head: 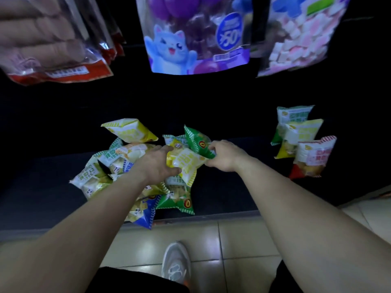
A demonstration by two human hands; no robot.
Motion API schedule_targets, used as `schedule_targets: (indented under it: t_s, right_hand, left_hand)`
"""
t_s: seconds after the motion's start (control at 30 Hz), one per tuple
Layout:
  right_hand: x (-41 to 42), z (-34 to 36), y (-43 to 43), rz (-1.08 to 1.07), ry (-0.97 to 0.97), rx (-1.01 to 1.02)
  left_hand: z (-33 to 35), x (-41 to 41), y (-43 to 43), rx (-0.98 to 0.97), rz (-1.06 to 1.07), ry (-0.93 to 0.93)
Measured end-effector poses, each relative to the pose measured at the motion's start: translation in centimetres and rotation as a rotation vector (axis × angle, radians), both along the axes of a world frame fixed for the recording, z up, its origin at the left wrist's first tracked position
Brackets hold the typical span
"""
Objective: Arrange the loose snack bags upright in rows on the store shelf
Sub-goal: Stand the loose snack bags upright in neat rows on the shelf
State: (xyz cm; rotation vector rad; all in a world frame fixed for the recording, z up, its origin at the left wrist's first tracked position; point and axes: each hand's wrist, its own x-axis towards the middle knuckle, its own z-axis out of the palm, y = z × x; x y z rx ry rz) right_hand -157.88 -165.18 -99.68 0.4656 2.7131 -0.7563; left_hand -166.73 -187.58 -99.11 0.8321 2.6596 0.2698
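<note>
A heap of loose snack bags [110, 166] lies jumbled on the left and middle of a dark, low store shelf [228, 191], some bags overhanging its front edge, as a person reaches in with both bare arms. The left hand [155, 163] holds a yellow bag [186, 163] at the top of the heap, thumb and forefinger spread round its near end. The right hand [222, 155] has its fingers curled on the lower corner of a green bag [197, 141], which tilts up just behind the yellow one. Well apart on the shelf's right side, three bags already stand upright in a front-to-back row, overlapping one another: a green-edged bag [294, 115] at the back, a yellow-edged bag [302, 132] in the middle and a red-edged bag [313, 159] in front. Above hang larger packs — a purple cat pouch [190, 39], a marshmallow pack [300, 43] and red-trimmed clear packs [59, 45]. Below, a pale sneaker [175, 263] rests on the tiled floor [239, 240].
</note>
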Motion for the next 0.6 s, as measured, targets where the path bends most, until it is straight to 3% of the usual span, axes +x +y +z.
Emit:
schedule_targets:
  t_s: [0.23, 0.6]
  right_hand:
    - [-6.8, -5.5, -1.1, -0.172, 0.066, 0.001]
    - [-12.7, -11.2, -3.2, -0.392, 0.116, 0.026]
  left_hand:
    - [-1.6, -2.9, -1.8, 0.11, 0.107, -0.037]
    - [-4.2, -3.8, -5.0, 0.089, 0.152, -0.117]
